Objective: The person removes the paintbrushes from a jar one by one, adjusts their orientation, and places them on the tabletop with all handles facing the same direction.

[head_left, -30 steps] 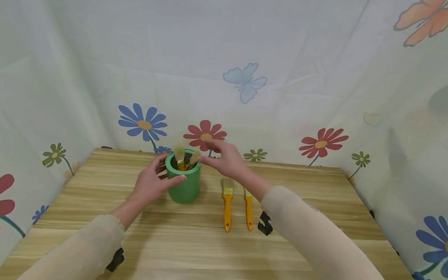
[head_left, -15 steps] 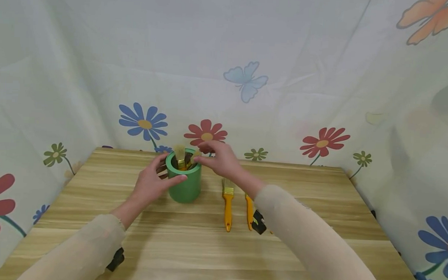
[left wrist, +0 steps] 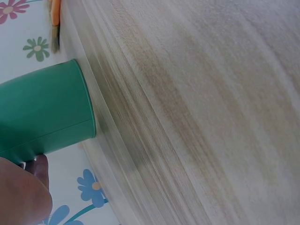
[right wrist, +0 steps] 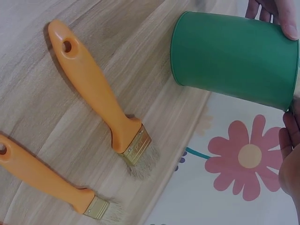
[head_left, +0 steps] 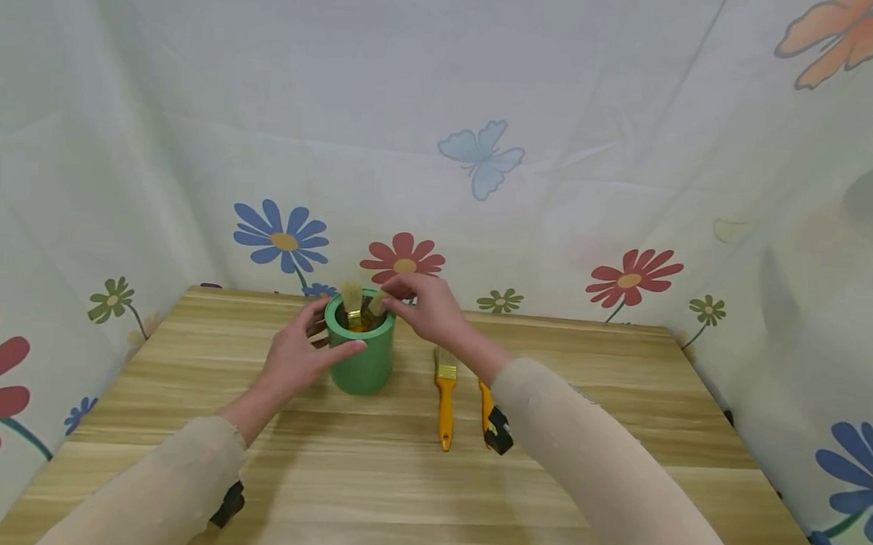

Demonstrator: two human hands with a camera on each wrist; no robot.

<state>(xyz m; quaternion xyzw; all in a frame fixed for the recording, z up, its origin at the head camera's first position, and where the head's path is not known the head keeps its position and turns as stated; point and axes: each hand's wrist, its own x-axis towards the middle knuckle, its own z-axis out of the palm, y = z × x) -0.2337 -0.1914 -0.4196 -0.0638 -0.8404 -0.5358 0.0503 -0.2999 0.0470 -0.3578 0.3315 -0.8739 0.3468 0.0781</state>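
Observation:
A green can stands upright on the table, holding paintbrushes with their bristles up. My left hand grips it from the left, thumb across the front near the rim and fingers round the far side. Pale bristles of one paintbrush rise at the can's left. At the right rim, my right hand pinches the bristle end of another paintbrush between thumb and fingers; its handle is hidden inside. The can fills the upper right of the right wrist view.
Two orange-handled paintbrushes lie right of the can: one wider brush and another brush partly hidden by the right arm. The wooden table ends at the back against a flower-printed cloth.
My right hand has moved slightly left to the can's rim, its fingers coming together on the bristles of the right-hand brush. The left hand keeps its grip on the can.

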